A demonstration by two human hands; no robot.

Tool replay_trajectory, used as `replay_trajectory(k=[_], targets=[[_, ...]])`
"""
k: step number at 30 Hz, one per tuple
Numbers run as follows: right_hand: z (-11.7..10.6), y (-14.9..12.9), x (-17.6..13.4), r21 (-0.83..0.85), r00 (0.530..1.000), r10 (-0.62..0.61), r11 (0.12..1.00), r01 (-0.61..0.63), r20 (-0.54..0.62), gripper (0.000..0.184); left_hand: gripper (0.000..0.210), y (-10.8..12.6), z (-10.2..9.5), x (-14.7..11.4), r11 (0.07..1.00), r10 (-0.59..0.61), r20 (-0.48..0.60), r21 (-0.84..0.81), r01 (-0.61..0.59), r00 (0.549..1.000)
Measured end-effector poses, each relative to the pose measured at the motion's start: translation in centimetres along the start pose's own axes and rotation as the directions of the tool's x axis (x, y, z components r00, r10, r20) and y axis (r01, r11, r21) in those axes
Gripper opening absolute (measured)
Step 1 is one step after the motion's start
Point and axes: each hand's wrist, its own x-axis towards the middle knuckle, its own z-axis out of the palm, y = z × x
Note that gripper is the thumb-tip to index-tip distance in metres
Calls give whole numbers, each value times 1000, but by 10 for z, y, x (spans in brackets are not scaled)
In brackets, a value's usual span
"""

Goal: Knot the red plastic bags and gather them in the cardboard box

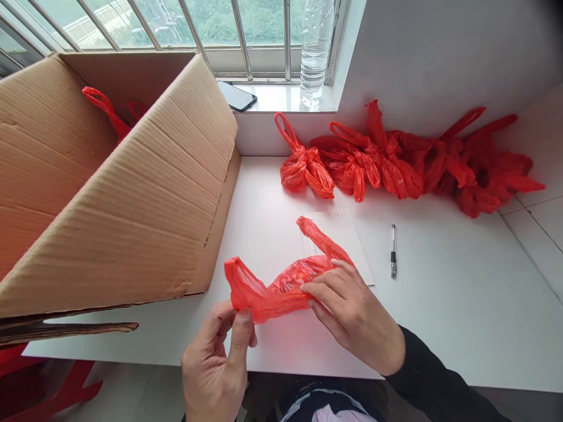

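A red plastic bag (281,284) is stretched out just above the near edge of the white table (440,305). My left hand (217,363) pinches its left end between thumb and fingers. My right hand (352,313) grips the bunched middle of the same bag, and one handle loop sticks up behind it. Under the bag lies a sheet of paper (347,234).
A large open cardboard box (132,193) stands on the left with red bags inside. A row of knotted red bags (396,161) lies along the back wall. A pen (393,251) lies right of the paper. A phone (237,95) and water bottle (314,53) sit on the windowsill.
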Motion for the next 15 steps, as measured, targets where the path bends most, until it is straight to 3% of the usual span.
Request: replay_trajectory(k=[5,7,9,11,13,15], targets=[[-9,-12,-1,42,996,-16,999,19,-91,23,26,7,5,-7,962,-154,-5,-229,149,988],[-13,-19,-3,53,997,-46,997,49,-65,18,28,11,9,-8,952,-192,-49,-250,174,980],[-13,-24,-5,56,998,-64,997,62,30,13,30,15,12,-7,955,-205,-69,-232,184,976],[-9,-25,-6,11,983,-17,1000,16,182,26,29,17,14,-5,949,-202,-35,-254,187,979],[-2,-22,-7,-94,934,97,993,-68,343,35,29,21,14,-5,923,-231,42,-305,233,972],[4,-18,-4,-204,874,222,968,-146,433,34,32,27,15,-6,885,-300,137,-328,330,944]])
